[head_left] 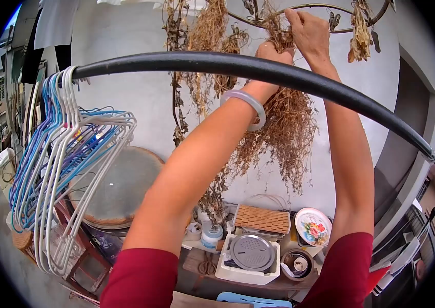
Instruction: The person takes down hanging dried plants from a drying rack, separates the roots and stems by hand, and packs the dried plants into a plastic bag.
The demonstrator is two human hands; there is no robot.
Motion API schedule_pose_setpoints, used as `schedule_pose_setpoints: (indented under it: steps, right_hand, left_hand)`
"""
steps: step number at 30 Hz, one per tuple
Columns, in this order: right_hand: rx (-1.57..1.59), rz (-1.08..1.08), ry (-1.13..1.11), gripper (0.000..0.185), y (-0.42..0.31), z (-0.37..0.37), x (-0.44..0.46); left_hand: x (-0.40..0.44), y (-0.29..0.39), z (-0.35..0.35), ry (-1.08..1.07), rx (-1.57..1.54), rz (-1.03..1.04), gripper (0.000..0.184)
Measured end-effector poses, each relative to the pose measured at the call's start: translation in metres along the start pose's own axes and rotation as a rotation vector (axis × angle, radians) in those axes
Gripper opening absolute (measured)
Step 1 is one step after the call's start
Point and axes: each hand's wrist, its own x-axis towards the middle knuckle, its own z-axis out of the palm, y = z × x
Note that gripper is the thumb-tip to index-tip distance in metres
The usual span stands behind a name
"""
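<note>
Both my arms reach up past a black pole (202,61). My left hand (275,51), with a pale bangle (248,102) on its wrist, is wrapped round the stems of a bundle of dried brown plants (287,136), which hangs down below it. Just to the right and higher, my right hand (310,33) is closed at the top of the same bundle, beside a metal ring rack (348,9). What its fingertips pinch is too small to make out. More dried bunches (207,38) hang to the left.
Several hangers (63,169) hang from the pole's left end. Below, a shelf holds a white box with a round metal lid (252,252), a woven brown mat (262,219), a floral plate (313,227), a jar (211,235) and a bowl (297,264). Another dried bunch (360,33) hangs at right.
</note>
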Motion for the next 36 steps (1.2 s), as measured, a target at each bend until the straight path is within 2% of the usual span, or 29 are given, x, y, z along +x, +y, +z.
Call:
schedule_pose_setpoints:
  steps: [1, 4, 7, 8, 11, 13, 15, 17, 20, 23, 26, 27, 28, 30, 33, 35, 36]
  right_hand:
    - [-0.194, 0.029, 0.006, 0.032, -0.002, 0.004, 0.002]
    - [0.052, 0.285, -0.363, 0.043, 0.0, -0.004, 0.019]
    - [0.493, 0.338, -0.342, 0.038, 0.022, 0.002, 0.023]
    - [0.426, 0.367, -0.267, 0.036, 0.025, 0.005, 0.024]
    - [0.256, 0.488, -0.125, 0.034, 0.004, -0.012, 0.022]
    - [0.181, 0.453, -0.177, 0.036, 0.0, -0.031, 0.03]
    - [0.21, 0.491, -0.183, 0.037, 0.005, -0.043, 0.035]
    - [0.129, 0.461, -0.151, 0.038, 0.011, -0.042, 0.032]
    - [0.188, 0.458, -0.137, 0.041, 0.018, -0.039, 0.015]
    - [0.15, 0.489, -0.092, 0.042, 0.027, -0.036, 0.01]
    - [0.019, 0.6, -0.076, 0.043, 0.03, -0.042, 0.013]
    - [-0.034, 0.607, 0.003, 0.043, 0.03, -0.042, 0.012]
    - [-0.088, 0.613, 0.08, 0.043, 0.029, -0.042, 0.011]
    - [-0.29, 0.559, 0.303, 0.04, 0.025, -0.037, 0.003]
    - [0.13, 0.222, 0.448, 0.038, 0.024, -0.018, -0.006]
    - [0.493, 0.223, 0.067, 0.038, -0.021, -0.025, -0.021]
    - [0.484, 0.217, -0.034, 0.04, -0.025, -0.009, -0.024]
  left_hand:
    - [-0.001, 0.001, 0.0, 0.028, 0.018, 0.013, 0.032]
    - [-0.001, 0.0, -0.002, 0.018, -0.009, 0.023, 0.033]
    - [-0.002, 0.004, -0.001, 0.016, -0.058, 0.051, 0.034]
    - [-0.005, 0.006, -0.001, 0.017, -0.019, 0.132, 0.026]
    - [-0.02, 0.018, -0.005, 0.005, 0.154, 0.039, 0.029]
    - [-0.029, -0.011, 0.004, -0.128, 0.237, 0.148, 0.032]
    - [-0.046, -0.032, 0.007, -0.175, 0.206, 0.141, 0.036]
    - [-0.076, -0.043, 0.005, -0.136, 0.057, 0.016, 0.039]
    - [-0.116, -0.031, -0.011, -0.163, 0.214, -0.061, 0.042]
    - [-0.134, -0.031, -0.029, -0.264, 0.31, -0.046, 0.044]
    - [-0.144, -0.044, -0.045, -0.307, 0.273, -0.082, 0.039]
    - [-0.149, -0.045, -0.051, -0.328, 0.245, -0.089, 0.038]
    - [-0.158, -0.037, -0.056, -0.292, 0.151, 0.05, 0.036]
    - [-0.17, -0.024, -0.067, -0.319, 0.19, 0.035, 0.037]
    - [-0.174, -0.018, -0.08, -0.326, 0.263, -0.055, 0.04]
    - [-0.175, -0.024, -0.087, -0.276, 0.279, -0.089, 0.043]
    - [-0.176, -0.015, -0.09, -0.295, 0.144, -0.057, 0.045]
